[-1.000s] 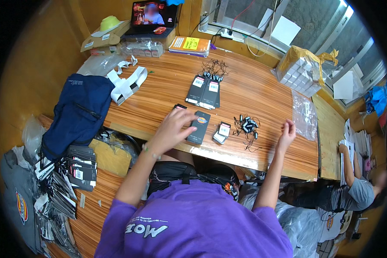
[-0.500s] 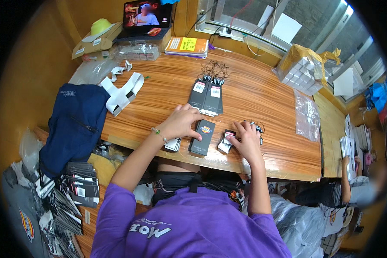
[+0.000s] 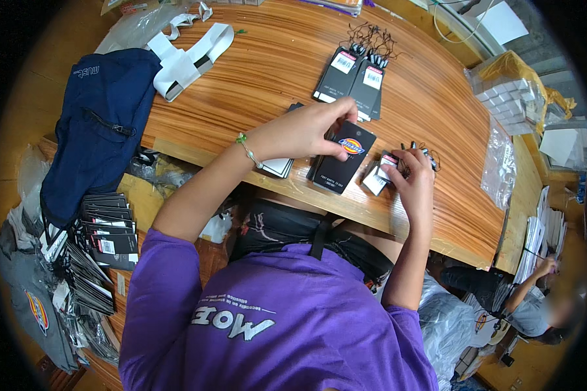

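My left hand point(image 3: 310, 131) is closed on a black cardboard hang tag point(image 3: 351, 163) with a coloured oval emblem. Its thumb lies on the tag's face, with the fingers at the upper edge. The tag tilts up from a pile of similar ones. Partly under my left wrist is another stack of tags point(image 3: 278, 167) with white edges. At the near table edge, the thumb and fingertips of my right hand point(image 3: 413, 174) pinch a small black-and-white tag point(image 3: 377, 177). Dark strings with small clips point(image 3: 425, 156) lie beside that hand, partly hidden by it.
Beyond my hands, two rows of strung hang tags point(image 3: 351, 81) lie on the wooden table point(image 3: 254, 72). A navy pouch point(image 3: 107, 130) and white strap piece point(image 3: 192, 62) are at left; a wrapped block of small boxes point(image 3: 512, 94) and plastic bag point(image 3: 499, 163) at right. Another person point(image 3: 525, 303) is at far right.
The view has tipped down, shifting the table upward and right in the picture. My left hand has tilted the black tag up off its pile. My right hand stays at the small tag.
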